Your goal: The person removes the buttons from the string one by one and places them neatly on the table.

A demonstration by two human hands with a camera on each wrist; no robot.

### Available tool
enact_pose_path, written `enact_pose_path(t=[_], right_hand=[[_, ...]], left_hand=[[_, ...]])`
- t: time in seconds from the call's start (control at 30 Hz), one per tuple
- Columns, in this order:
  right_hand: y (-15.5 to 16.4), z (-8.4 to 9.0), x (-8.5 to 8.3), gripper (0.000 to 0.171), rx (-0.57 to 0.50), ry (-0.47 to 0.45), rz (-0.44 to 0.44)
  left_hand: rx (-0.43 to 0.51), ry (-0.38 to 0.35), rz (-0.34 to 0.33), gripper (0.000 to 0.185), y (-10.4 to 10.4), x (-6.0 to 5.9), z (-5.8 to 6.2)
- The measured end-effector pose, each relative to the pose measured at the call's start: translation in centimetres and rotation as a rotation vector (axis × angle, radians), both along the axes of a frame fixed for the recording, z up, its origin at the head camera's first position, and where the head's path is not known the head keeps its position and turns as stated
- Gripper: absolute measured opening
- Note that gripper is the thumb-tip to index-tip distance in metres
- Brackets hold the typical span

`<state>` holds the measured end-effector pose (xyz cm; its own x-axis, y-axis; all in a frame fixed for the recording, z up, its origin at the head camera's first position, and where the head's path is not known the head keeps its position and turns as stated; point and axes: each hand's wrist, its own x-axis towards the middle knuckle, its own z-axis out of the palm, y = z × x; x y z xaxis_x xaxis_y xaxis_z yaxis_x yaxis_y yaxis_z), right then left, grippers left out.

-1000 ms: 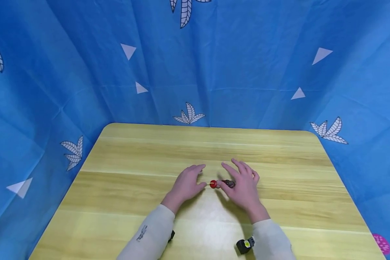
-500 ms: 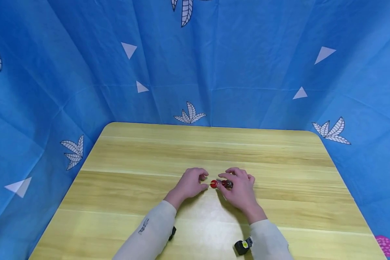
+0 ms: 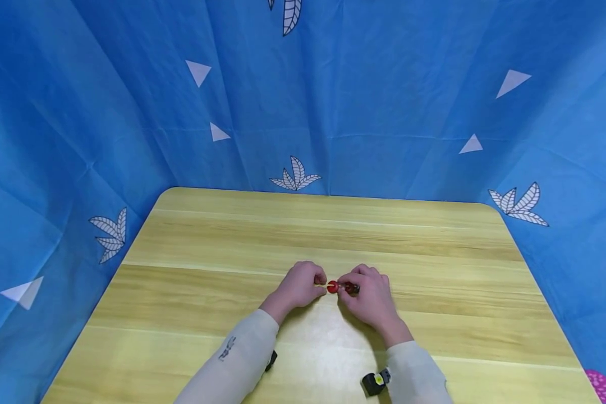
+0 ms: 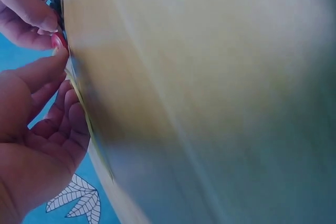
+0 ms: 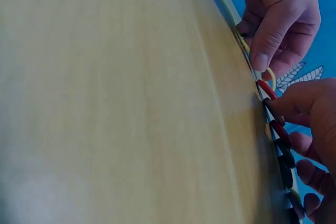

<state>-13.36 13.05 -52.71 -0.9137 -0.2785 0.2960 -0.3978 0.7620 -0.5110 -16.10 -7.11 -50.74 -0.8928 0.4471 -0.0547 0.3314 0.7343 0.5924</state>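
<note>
A yellow string (image 3: 321,285) runs from my left hand (image 3: 302,285) to a round red disc (image 3: 333,287), perhaps a button or flat bead. In the right wrist view the string (image 5: 272,77) makes a small loop by the red disc (image 5: 266,88), and the left thumb and fingers pinch it. My right hand (image 3: 371,300) pinches a dark disc (image 5: 273,111) just beside the red one. Another red disc (image 5: 281,134) and several dark discs continue in a row under the right palm. The string's tail (image 4: 90,127) trails past the left fingers.
All this lies on a pale wooden table (image 3: 222,235), with a blue patterned curtain (image 3: 394,101) round its back and sides. A black wrist device (image 3: 375,383) sits by the right sleeve, and another (image 3: 271,361) shows at the left sleeve.
The right hand's spread fingers have closed in to a pinch by the red disc. My left fingers have curled down onto the string. The discs stay nearly in place.
</note>
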Motion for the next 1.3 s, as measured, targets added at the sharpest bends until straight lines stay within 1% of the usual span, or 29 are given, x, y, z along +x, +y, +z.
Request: enact_pose_path(t=[0.07, 0.2, 0.37, 0.5, 0.6, 0.77, 1.0, 1.13, 1.2, 1.3], right_hand=[[0.0, 0.1, -0.1, 0.013, 0.009, 0.011, -0.006], [-0.2, 0.1, -0.3, 0.012, 0.024, 0.027, -0.017], [-0.4, 0.1, -0.5, 0.012, 0.025, 0.045, -0.009], [-0.7, 0.2, -0.6, 0.012, 0.029, 0.044, 0.007], [-0.9, 0.3, -0.7, 0.012, 0.028, 0.034, 0.01], [-1.1, 0.5, -0.8, 0.014, 0.016, 0.012, 0.02], [-1.5, 0.6, -0.9, 0.011, 0.019, 0.002, 0.036], [-1.8, 0.7, -0.9, 0.009, 0.047, -0.02, 0.049], [-1.9, 0.6, -0.8, 0.008, 0.071, -0.04, 0.042], [-2.0, 0.6, -0.8, 0.008, 0.094, -0.062, 0.023]], left_hand=[[-0.006, 0.007, -0.001, 0.005, 0.0, 0.0, 0.1], [-0.005, 0.012, 0.001, 0.011, 0.0, 0.1, 0.3], [0.033, 0.0, 0.024, 0.014, 0.1, 0.2, 0.4], [0.062, 0.007, 0.043, 0.015, 0.0, 0.2, 0.3], [0.064, 0.009, 0.057, 0.015, -0.1, 0.3, 0.4], [0.039, 0.0, 0.086, 0.016, -0.2, 0.3, 0.4], [0.027, 0.004, 0.096, 0.019, -0.6, 0.3, 0.2], [0.03, -0.004, 0.095, 0.019, -0.7, 0.4, 0.3], [0.035, -0.015, 0.095, 0.018, -0.7, 0.4, 0.4], [0.044, -0.013, 0.088, 0.017, -0.8, 0.4, 0.3]])
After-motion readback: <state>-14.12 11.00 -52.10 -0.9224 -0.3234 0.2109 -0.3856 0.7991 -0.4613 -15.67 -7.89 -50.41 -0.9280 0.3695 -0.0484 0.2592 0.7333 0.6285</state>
